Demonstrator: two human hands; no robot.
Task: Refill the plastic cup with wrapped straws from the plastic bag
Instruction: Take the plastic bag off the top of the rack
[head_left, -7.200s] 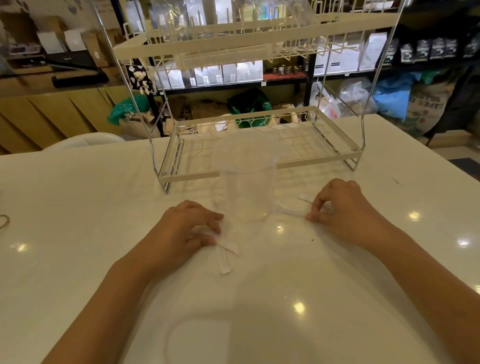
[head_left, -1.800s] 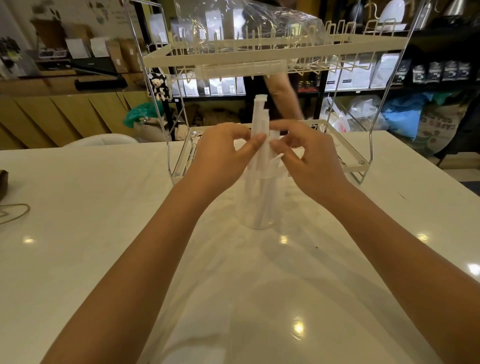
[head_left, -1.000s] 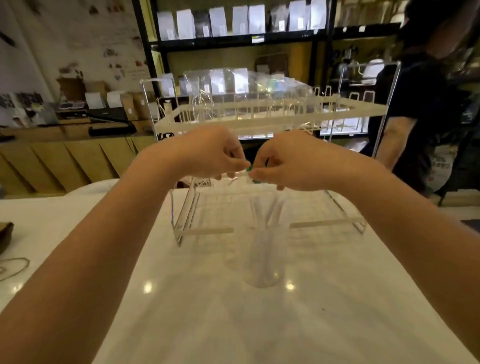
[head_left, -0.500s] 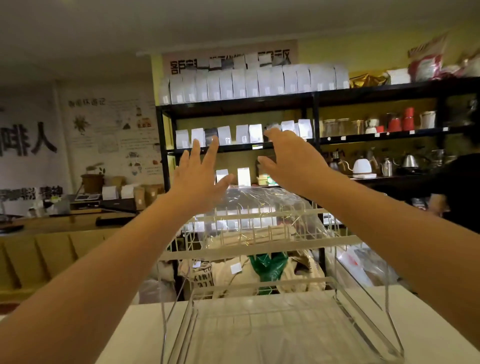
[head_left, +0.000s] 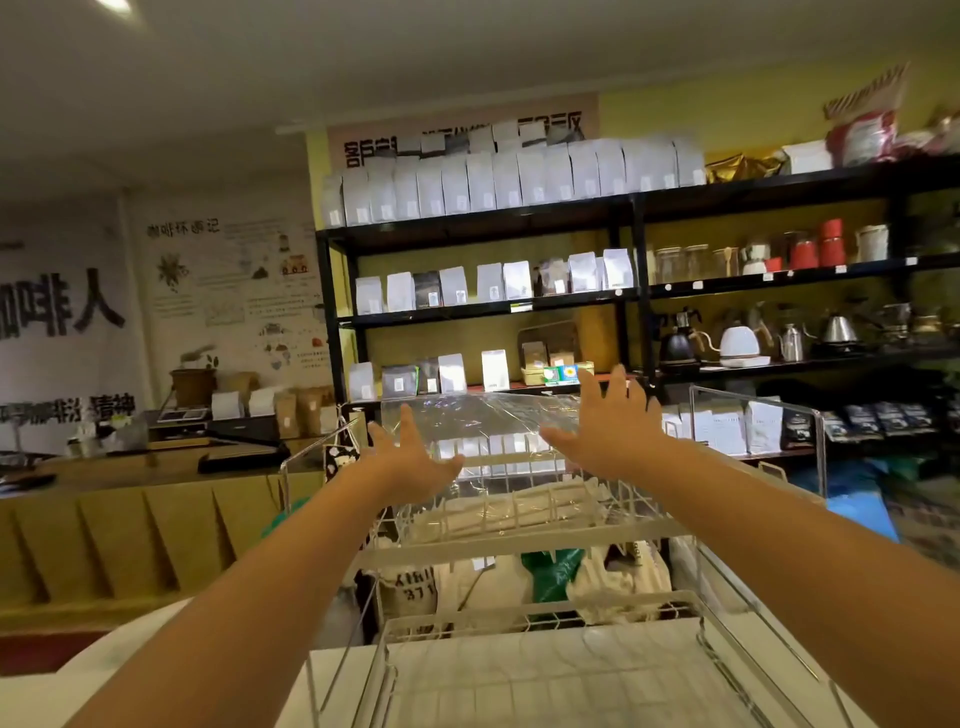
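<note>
A clear plastic bag (head_left: 488, 431) with white wrapped straws (head_left: 514, 512) inside lies on the top tier of a white wire rack (head_left: 519, 545). My left hand (head_left: 410, 460) is raised at the bag's left side, fingers spread, holding nothing. My right hand (head_left: 608, 428) is at the bag's right side, fingers also spread and empty. Whether either hand touches the bag I cannot tell. The plastic cup is out of view, below the frame.
The rack's lower tier (head_left: 545, 670) stands on the white table (head_left: 130, 670) in front of me. Behind it are black shelves (head_left: 623, 306) with white pouches, kettles and jars. A wooden counter (head_left: 130, 467) runs along the left.
My view has swung up from the cup to the rack's top tier. Both hands left the cup, rose, opened, and now flank the plastic bag, lower than half a second ago.
</note>
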